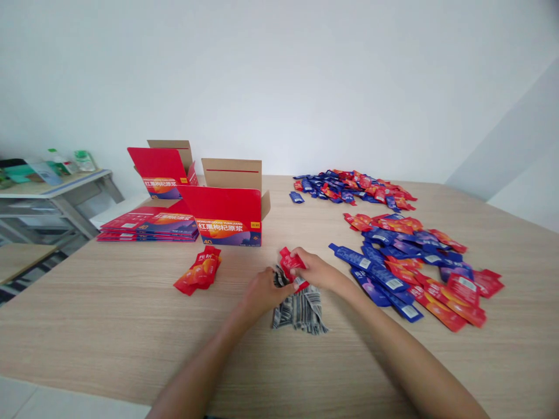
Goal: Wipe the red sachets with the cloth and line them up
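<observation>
One red pkt gripped in R hand, against striped cloth on table; L hand pinches cloth, thumb at pkt's lower end. Small pile of pkts to L, nr open box.

Bright, diffuse light, a broad diagonal shadow on the wall at right, faint blur, wide-angle edge distortion

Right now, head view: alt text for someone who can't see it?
A right hand holds a red pouch against a striped cloth on a wood-grain table, left hand at the cloth. At left: two open red boxes, stacked flat cartons, loose red pouches; at right: mixed red and blue pouches.
</observation>
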Action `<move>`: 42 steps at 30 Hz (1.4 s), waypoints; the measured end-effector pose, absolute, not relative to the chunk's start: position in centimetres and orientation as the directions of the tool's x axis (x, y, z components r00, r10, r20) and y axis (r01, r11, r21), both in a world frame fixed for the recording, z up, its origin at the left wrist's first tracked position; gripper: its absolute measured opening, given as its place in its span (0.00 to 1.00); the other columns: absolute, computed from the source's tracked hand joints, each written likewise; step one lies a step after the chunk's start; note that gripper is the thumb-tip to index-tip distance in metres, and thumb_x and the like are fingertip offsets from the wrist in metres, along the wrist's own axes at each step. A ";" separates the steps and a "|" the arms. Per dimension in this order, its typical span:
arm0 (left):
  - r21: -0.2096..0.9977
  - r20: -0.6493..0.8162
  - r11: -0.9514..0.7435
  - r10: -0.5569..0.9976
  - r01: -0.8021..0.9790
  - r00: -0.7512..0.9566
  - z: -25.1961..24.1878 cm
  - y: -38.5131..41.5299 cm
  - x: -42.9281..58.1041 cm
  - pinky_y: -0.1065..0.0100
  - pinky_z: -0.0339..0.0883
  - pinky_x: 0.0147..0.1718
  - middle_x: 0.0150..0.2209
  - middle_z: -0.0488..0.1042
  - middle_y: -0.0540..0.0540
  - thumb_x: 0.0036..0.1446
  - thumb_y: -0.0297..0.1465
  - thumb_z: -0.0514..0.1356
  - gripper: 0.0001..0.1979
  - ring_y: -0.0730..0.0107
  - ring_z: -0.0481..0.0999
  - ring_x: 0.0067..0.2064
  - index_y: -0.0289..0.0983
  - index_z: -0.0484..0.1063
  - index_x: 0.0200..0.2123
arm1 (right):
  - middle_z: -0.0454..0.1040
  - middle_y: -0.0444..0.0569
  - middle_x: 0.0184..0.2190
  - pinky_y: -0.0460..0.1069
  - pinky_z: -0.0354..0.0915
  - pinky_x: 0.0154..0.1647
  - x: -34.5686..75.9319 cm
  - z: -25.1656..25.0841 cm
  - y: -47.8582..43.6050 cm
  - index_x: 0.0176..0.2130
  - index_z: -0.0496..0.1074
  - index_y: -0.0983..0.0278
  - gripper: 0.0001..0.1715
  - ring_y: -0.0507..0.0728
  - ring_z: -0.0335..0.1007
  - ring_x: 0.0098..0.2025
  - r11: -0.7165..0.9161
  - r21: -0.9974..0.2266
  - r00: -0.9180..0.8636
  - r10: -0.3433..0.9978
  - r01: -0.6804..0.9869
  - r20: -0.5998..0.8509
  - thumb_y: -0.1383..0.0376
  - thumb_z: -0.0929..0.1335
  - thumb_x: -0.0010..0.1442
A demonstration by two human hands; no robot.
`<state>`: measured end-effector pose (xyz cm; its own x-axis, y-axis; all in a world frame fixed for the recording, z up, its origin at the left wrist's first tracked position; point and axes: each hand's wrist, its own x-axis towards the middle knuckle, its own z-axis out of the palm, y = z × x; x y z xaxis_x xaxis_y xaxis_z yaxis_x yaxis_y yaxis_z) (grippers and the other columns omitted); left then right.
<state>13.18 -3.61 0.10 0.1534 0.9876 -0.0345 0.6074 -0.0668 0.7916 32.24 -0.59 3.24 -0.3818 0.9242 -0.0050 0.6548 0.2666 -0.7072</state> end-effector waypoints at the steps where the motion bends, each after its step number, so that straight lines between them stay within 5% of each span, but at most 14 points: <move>1: 0.731 -0.051 -0.083 0.983 0.677 0.176 0.4 -3.9 13.2 0.60 0.63 0.37 0.35 0.77 0.37 0.44 0.58 0.63 0.29 0.48 0.76 0.41 0.37 0.74 0.34 | 0.74 0.45 0.36 0.49 0.62 0.42 32.4 3.4 -0.6 0.41 0.63 0.60 0.14 0.57 0.70 0.40 0.274 -0.715 -0.384 0.923 0.643 0.009 0.70 0.66 0.53; 4: 0.663 -0.054 -0.108 0.980 0.741 0.190 0.8 -4.4 13.4 0.58 0.63 0.38 0.36 0.78 0.36 0.49 0.57 0.59 0.27 0.46 0.76 0.42 0.39 0.74 0.34 | 0.74 0.44 0.39 0.49 0.62 0.44 32.8 3.8 -0.6 0.43 0.63 0.60 0.16 0.56 0.69 0.42 0.291 -0.740 -0.384 0.922 0.606 0.048 0.69 0.66 0.53; 6: 0.720 -0.045 -0.091 0.983 0.689 0.177 0.6 -4.4 13.5 0.58 0.62 0.40 0.34 0.77 0.40 0.48 0.51 0.62 0.21 0.48 0.75 0.41 0.40 0.73 0.32 | 0.73 0.44 0.40 0.50 0.63 0.44 33.2 4.1 -0.5 0.46 0.63 0.60 0.18 0.56 0.69 0.41 0.291 -0.751 -0.377 0.924 0.592 0.061 0.68 0.66 0.54; 11: 0.954 -0.120 0.075 0.983 0.290 0.142 -0.1 -3.2 13.6 0.61 0.62 0.41 0.23 0.69 0.49 0.41 0.41 0.67 0.14 0.58 0.73 0.36 0.39 0.68 0.21 | 0.72 0.45 0.38 0.50 0.66 0.37 33.8 4.8 -0.4 0.51 0.61 0.60 0.24 0.56 0.69 0.36 0.220 -0.871 -0.336 0.939 0.440 0.068 0.60 0.68 0.56; 15: 0.975 -0.224 0.219 0.956 0.044 0.187 0.8 -3.1 14.3 0.62 0.69 0.36 0.26 0.74 0.47 0.55 0.48 0.55 0.19 0.61 0.76 0.32 0.38 0.70 0.30 | 0.72 0.47 0.41 0.52 0.68 0.37 32.9 5.4 -0.8 0.57 0.58 0.59 0.32 0.57 0.71 0.37 0.180 -0.944 -0.278 0.955 0.277 0.101 0.54 0.70 0.57; 18: 0.796 -0.362 0.465 0.879 -0.387 0.311 1.7 -3.3 14.5 0.60 0.73 0.37 0.29 0.78 0.43 0.58 0.46 0.55 0.18 0.59 0.80 0.34 0.36 0.72 0.33 | 0.72 0.50 0.45 0.53 0.69 0.42 32.0 5.7 -1.2 0.57 0.60 0.59 0.30 0.58 0.71 0.43 0.246 -0.930 -0.238 0.954 0.274 0.182 0.53 0.68 0.60; 21: 0.530 -0.395 0.532 0.844 -0.660 0.363 2.2 -3.3 14.2 0.56 0.75 0.41 0.31 0.80 0.40 0.57 0.45 0.59 0.18 0.55 0.82 0.38 0.34 0.74 0.34 | 0.72 0.50 0.44 0.53 0.69 0.40 31.7 5.7 -1.2 0.57 0.60 0.58 0.30 0.59 0.71 0.41 0.235 -0.945 -0.129 0.969 0.227 0.210 0.50 0.68 0.60; 26: 0.509 -0.350 0.449 0.887 -0.734 0.300 2.5 -3.2 13.3 0.53 0.76 0.41 0.35 0.81 0.38 0.56 0.51 0.60 0.25 0.52 0.82 0.39 0.32 0.75 0.38 | 0.70 0.46 0.39 0.53 0.70 0.37 31.4 5.0 -0.7 0.57 0.57 0.56 0.33 0.58 0.71 0.36 0.213 -0.973 0.154 0.962 0.084 0.224 0.47 0.67 0.58; 31: 0.509 -0.364 0.479 0.873 -0.715 0.326 1.9 -3.5 13.9 0.53 0.77 0.41 0.36 0.82 0.39 0.54 0.42 0.64 0.20 0.53 0.82 0.38 0.32 0.75 0.43 | 0.73 0.50 0.44 0.53 0.70 0.42 29.6 5.5 -2.2 0.53 0.64 0.56 0.28 0.59 0.72 0.42 0.196 -0.974 -0.072 0.979 0.110 0.189 0.48 0.69 0.58; 35: 0.478 -0.418 0.506 0.850 -0.718 0.321 1.4 -3.3 14.3 0.53 0.77 0.40 0.33 0.81 0.40 0.54 0.35 0.62 0.14 0.54 0.82 0.37 0.33 0.75 0.42 | 0.75 0.50 0.46 0.53 0.70 0.41 29.3 7.2 -3.4 0.50 0.67 0.57 0.28 0.60 0.73 0.42 0.152 -0.988 -0.275 0.949 -0.028 0.154 0.48 0.72 0.54; 38: 0.467 -0.433 0.530 0.835 -0.708 0.340 1.4 -3.0 14.0 0.55 0.77 0.39 0.31 0.81 0.40 0.55 0.33 0.58 0.11 0.56 0.82 0.36 0.32 0.75 0.36 | 0.74 0.49 0.43 0.52 0.70 0.36 29.8 7.7 -3.3 0.52 0.65 0.56 0.30 0.58 0.73 0.36 0.157 -0.981 -0.197 0.964 -0.111 0.177 0.46 0.71 0.55; 42: 0.479 -0.383 0.531 0.843 -0.699 0.379 2.0 -3.1 13.6 0.56 0.77 0.40 0.32 0.81 0.39 0.56 0.36 0.57 0.14 0.56 0.82 0.37 0.31 0.76 0.37 | 0.72 0.48 0.40 0.51 0.68 0.36 29.8 6.8 -2.7 0.53 0.63 0.56 0.27 0.58 0.70 0.36 0.281 -0.959 -0.011 0.960 0.035 0.281 0.47 0.67 0.59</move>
<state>13.63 -3.11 1.96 0.3785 0.8428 -0.3826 -0.6989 0.5313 0.4788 29.79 -2.74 6.81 -0.0112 0.9597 0.2808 0.0350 0.2810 -0.9591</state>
